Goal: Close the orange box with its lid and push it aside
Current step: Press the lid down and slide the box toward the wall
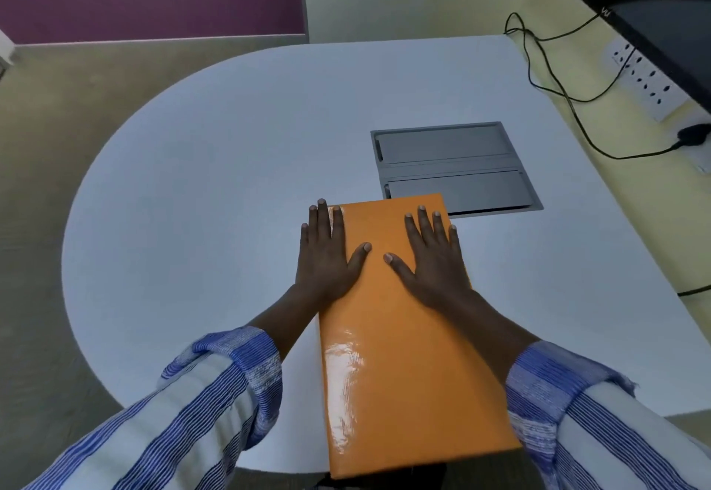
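Observation:
A long orange box lies lengthwise on the white table, its glossy lid covering the top so the inside is hidden. Its near end reaches past the table's front edge and its far end overlaps the grey hatch. My left hand lies flat with fingers spread on the lid's far left edge, partly over the side. On the far right part of the lid my right hand rests flat, fingers spread too. Neither hand grips anything.
A grey cable hatch is set into the table just beyond the box. Black cables run along the right to a white power strip under a dark screen. Carpet floor lies left of the rounded table edge.

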Action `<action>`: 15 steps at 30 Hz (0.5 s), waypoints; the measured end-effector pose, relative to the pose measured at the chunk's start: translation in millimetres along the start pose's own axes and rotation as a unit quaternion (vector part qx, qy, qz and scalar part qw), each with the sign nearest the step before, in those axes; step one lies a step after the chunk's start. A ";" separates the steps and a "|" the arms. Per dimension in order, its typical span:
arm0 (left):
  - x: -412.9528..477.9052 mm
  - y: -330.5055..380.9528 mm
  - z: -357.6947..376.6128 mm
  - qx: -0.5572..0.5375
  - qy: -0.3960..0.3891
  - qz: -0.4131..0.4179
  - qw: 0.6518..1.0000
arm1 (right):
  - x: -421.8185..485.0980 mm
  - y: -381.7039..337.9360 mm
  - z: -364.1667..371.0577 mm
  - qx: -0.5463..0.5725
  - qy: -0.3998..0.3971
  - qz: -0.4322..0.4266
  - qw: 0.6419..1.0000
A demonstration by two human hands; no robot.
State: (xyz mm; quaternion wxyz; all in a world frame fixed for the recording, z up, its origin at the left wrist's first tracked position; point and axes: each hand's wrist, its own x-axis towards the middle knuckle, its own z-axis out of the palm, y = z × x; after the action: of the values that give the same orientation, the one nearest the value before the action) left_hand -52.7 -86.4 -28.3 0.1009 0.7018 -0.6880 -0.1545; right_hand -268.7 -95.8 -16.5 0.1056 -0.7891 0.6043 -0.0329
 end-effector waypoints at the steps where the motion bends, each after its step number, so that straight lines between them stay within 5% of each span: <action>1: -0.8 -1.7 0.7 -0.002 0.003 0.004 1.000 | -0.9 1.8 0.5 0.003 0.006 -0.003 1.000; 8: -8.7 -6.8 -1.2 -0.113 0.027 -0.001 0.993 | -7.9 1.3 -6.0 0.095 0.050 0.051 0.993; 12: -39.6 -18.6 0.4 -0.272 0.038 -0.109 0.955 | -36.7 9.4 -17.6 0.215 0.082 0.199 0.953; 15: -65.1 -24.8 13.2 -0.348 -0.023 -0.196 0.917 | -67.9 17.2 -20.5 0.269 0.031 0.282 0.921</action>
State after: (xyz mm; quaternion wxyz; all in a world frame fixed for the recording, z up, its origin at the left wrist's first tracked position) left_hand -34.6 -19.7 -44.4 0.2907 0.7393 -0.4419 -0.4167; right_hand -306.9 -37.4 5.0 0.2998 -0.5267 0.7731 -0.1872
